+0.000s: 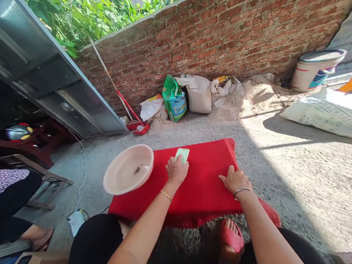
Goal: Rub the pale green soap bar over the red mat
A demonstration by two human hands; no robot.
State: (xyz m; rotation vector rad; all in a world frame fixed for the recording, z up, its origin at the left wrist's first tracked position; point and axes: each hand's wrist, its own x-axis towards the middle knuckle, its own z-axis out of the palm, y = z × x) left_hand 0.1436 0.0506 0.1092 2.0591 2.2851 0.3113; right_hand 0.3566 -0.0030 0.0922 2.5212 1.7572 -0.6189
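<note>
Basin [114,180], dark bits [137,170] inside, left hand [176,169] nearby

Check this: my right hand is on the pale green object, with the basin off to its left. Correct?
Not the right hand: the head view shows your left hand on the pale green object. The basin is indeed off to its left.

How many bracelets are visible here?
2: a golden bracelet on the left wrist, a silvery bracelet on the right wrist. The person at far left shows no wrists.
</note>
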